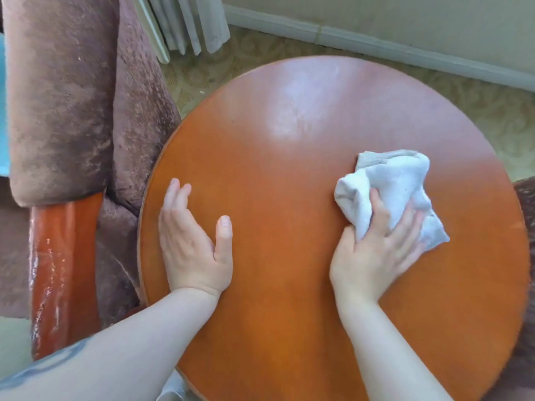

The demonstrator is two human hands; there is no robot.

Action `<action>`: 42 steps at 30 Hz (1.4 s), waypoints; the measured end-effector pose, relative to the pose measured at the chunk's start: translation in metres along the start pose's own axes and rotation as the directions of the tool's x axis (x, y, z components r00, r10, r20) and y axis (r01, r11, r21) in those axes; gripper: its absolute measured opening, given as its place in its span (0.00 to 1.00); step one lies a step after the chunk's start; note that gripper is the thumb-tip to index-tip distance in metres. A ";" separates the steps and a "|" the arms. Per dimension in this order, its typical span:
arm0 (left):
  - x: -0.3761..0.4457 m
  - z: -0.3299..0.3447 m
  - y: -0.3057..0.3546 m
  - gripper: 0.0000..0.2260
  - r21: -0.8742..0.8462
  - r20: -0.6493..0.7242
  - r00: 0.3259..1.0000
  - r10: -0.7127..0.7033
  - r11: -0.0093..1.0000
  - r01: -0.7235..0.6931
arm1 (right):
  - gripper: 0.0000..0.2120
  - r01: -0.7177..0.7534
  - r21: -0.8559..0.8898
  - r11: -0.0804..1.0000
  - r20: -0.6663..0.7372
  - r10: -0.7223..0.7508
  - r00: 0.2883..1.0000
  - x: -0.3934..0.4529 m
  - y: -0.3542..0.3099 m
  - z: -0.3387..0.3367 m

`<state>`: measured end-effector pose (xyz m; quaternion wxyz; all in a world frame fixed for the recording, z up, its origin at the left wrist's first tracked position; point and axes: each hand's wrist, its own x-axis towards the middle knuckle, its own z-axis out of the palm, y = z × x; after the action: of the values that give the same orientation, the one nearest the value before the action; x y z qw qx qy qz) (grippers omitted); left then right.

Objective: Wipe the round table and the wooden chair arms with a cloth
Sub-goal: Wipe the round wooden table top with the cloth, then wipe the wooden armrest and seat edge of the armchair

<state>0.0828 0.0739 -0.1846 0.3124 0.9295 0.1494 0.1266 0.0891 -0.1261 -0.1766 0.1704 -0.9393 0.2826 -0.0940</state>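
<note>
From the glossy wooden chair arm (62, 264) at far left, we see our left hand (194, 244) lying open and flat on the round table (289, 157), while our right hand (376, 253) clutches the crumpled grey cloth (396, 183) on the tabletop's right side.

Patterned beige carpet (477, 105), white baseboard (376, 44), pale curtain (191, 21), brown velvet armchair (63, 96).

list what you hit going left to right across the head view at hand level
wooden chair arm → left hand, flat on the round table → right hand pressing the cloth → brown upholstery at the right edge
</note>
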 end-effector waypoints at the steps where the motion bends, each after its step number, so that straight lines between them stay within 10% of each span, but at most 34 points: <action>1: -0.001 -0.002 0.002 0.26 -0.003 0.006 1.000 -0.006 1.000 0.006 | 0.31 -0.092 -0.011 0.996 -0.001 0.092 0.996 -0.017 -0.018 0.005; 4: -0.001 -0.007 0.006 0.26 -0.059 0.045 0.999 -0.015 0.998 0.018 | 0.30 0.305 0.003 0.952 0.111 -0.303 0.946 -0.079 -0.028 0.006; 8: -0.002 -0.011 0.001 0.24 -0.018 0.177 0.982 0.059 0.998 -0.056 | 0.28 0.727 0.075 0.683 0.318 -0.707 0.632 -0.106 0.071 -0.036; 11: -0.007 -0.013 0.001 0.22 -0.063 0.254 0.948 0.190 0.982 -0.180 | 0.22 0.562 -0.019 0.827 0.209 -0.547 0.811 -0.082 0.118 -0.060; 14: -0.008 -0.012 0.003 0.23 -0.097 0.344 0.871 0.352 0.935 -0.340 | 0.25 0.035 -0.091 0.995 -0.020 -0.037 0.999 -0.048 0.092 -0.048; 17: -0.007 -0.009 0.004 0.23 -0.004 0.448 0.750 0.487 0.840 -0.543 | 0.30 -0.393 -0.012 0.919 -0.149 0.387 0.910 -0.071 0.023 -0.019; 20: -0.008 -0.009 0.005 0.25 0.087 0.505 0.708 0.494 0.787 -0.611 | 0.27 0.017 -0.097 0.995 -0.025 -0.020 0.999 -0.173 0.005 -0.014; 23: -0.009 -0.005 0.007 0.25 0.158 0.538 0.683 0.493 0.737 -0.657 | 0.19 0.530 -0.082 0.844 0.188 -0.509 0.840 -0.204 0.082 -0.048; 25: -0.009 -0.003 0.006 0.25 0.180 0.550 0.678 0.487 0.724 -0.666 | 0.16 0.580 -0.101 0.808 0.214 -0.552 0.806 -0.175 0.136 -0.072; 28: -0.010 0.000 0.009 0.25 0.190 0.560 0.677 0.477 0.722 -0.666 | 0.23 -0.042 -0.158 0.987 -0.008 0.041 0.999 -0.110 0.153 -0.073; 31: -0.012 -0.001 0.013 0.26 0.199 0.576 0.677 0.458 0.725 -0.659 | 0.27 -0.575 -0.083 0.814 -0.242 0.544 0.804 -0.068 0.105 -0.058; 37: -0.009 0.015 0.025 0.29 -0.045 0.687 0.618 0.383 0.871 -0.489 | 0.17 -0.401 0.307 0.863 0.055 0.405 0.913 -0.082 0.113 -0.125; 42: -0.061 0.024 0.157 0.18 -0.368 0.563 0.412 0.716 0.664 -0.651 | 0.17 -0.349 0.775 0.527 -0.002 0.553 0.833 -0.144 0.156 -0.229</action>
<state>0.0654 -0.0808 -0.1147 0.3061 0.8718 -0.3711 -0.0923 -0.1695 -0.2287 -0.0346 0.5221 -0.6570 0.4720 -0.2700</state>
